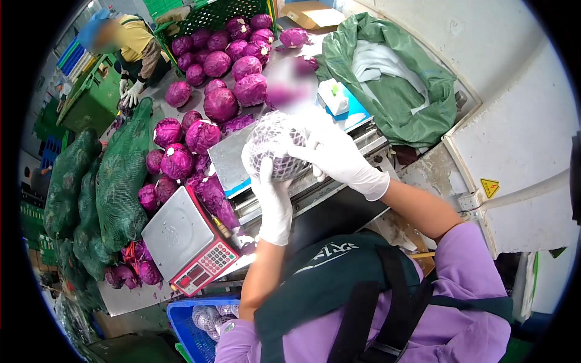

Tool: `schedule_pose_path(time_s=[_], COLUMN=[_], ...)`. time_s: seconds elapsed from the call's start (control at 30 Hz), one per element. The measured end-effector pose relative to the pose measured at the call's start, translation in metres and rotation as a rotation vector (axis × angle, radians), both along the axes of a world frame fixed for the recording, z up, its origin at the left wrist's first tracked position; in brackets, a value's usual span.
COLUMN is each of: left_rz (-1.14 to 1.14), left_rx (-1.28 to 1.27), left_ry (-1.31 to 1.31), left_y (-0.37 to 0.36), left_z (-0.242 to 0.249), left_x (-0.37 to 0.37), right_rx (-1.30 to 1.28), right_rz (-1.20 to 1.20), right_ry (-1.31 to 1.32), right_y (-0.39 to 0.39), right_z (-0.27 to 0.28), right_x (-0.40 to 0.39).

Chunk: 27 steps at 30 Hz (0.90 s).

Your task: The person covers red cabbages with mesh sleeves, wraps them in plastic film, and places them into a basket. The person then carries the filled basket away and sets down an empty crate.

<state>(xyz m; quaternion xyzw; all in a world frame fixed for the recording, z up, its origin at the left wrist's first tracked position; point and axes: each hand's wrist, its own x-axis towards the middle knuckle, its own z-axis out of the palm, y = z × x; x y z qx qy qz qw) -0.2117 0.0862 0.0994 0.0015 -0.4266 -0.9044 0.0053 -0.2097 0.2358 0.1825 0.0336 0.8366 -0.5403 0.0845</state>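
Both white-gloved hands are on a red cabbage [275,147] covered in white foam netting, held above the metal work surface. My left hand [272,206] supports it from below and the near side, its thumb up against the net. My right hand [339,154] grips the netting on the right side with bent fingers. Below and to the left is a flat metal plate [229,158] with a blue edge. A red weighing scale [196,254] with a keypad stands left of my left hand, and a knife-like wooden handle [221,227] lies beside it.
Loose red cabbages [221,104] cover the table's far side, below a green crate [203,30]. Green mesh sacks [124,181] line the left. A green bag [387,78] with white netting sits right. A blue basket [181,320] holds netted cabbages. Another person [133,48] works at far left.
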Motion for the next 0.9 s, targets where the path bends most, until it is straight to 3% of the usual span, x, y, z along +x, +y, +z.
schedule_pose_path(time_s=[0.03, 0.1, 0.17, 0.23, 0.3, 0.37, 0.47, 0.5, 0.63, 0.7, 0.9], left_rz=[-0.096, -0.129, -0.292, -0.294, -0.357, -0.345, -0.295, -0.266, 0.393, 0.694, 0.942], left_rx=[0.081, 0.109, 0.274, 0.306, 0.416, 0.469, 0.621, 0.586, -0.186, -0.577, -0.802], left_ry=[-0.095, -0.125, -0.177, -0.212, -0.266, -0.276, -0.287, -0.256, 0.014, -0.037, -0.136], left_y=[-0.001, -0.001, -0.003, -0.004, -0.009, -0.015, -0.038, -0.056, -0.131, -0.181, -0.276], left_z=[-0.001, 0.010, 0.020, 0.029, 0.029, 0.030, 0.034, 0.028, 0.014, -0.013, -0.082], left_x=[0.000, 0.003, 0.006, 0.010, 0.010, 0.011, 0.009, 0.007, 0.011, 0.017, 0.050], right_rx=[-0.001, 0.472, 0.455, 0.432, 0.092, -0.106, -0.277, -0.328, -0.220, -0.186, -0.219], right_rz=[0.000, -0.048, -0.038, -0.033, 0.068, 0.180, 0.206, 0.174, 0.022, -0.101, -0.042], right_ry=[-0.002, 0.483, 0.574, 0.665, 0.552, 0.551, 0.229, 0.120, 0.072, 0.022, 0.037], right_y=[0.000, 0.000, 0.001, 0.003, 0.006, 0.009, 0.016, 0.017, 0.045, 0.060, 0.072], right_z=[-0.005, -0.016, -0.019, -0.019, -0.021, -0.026, -0.024, -0.028, -0.056, -0.065, -0.085], right_x=[-0.002, -0.009, -0.006, -0.004, -0.003, -0.005, 0.005, 0.011, 0.031, 0.044, 0.049])
